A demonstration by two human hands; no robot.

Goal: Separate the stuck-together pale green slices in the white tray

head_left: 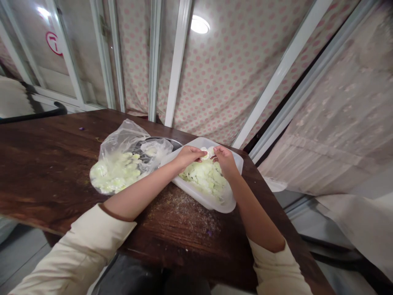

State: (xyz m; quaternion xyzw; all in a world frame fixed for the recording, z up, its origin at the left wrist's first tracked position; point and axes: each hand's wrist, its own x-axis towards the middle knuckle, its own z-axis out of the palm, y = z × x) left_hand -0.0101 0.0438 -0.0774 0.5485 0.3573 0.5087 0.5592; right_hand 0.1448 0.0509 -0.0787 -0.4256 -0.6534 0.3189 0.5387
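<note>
While my left hand [192, 155] and right hand [225, 159] pinch a ruffled piece [207, 153], it hovers over the frosted tub [237, 163].
The red sign [54, 43] is unreadable; a crinkled clear bag [118, 143] lies on the dark-grained table [184, 241].

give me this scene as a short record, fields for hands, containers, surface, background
left hand: pinches one side of a pale piece, over the tub
right hand: at the other side of the same piece
tub: translucent white plastic, pale green-white pieces inside
bag: clear plastic, similar pieces inside, left of the tub
tray: dark, round-edged, partly hidden by the bag
surface: dark brown wooden table, whitish specks in front of the tub
background: curtain with pink dots behind pale frames
</note>
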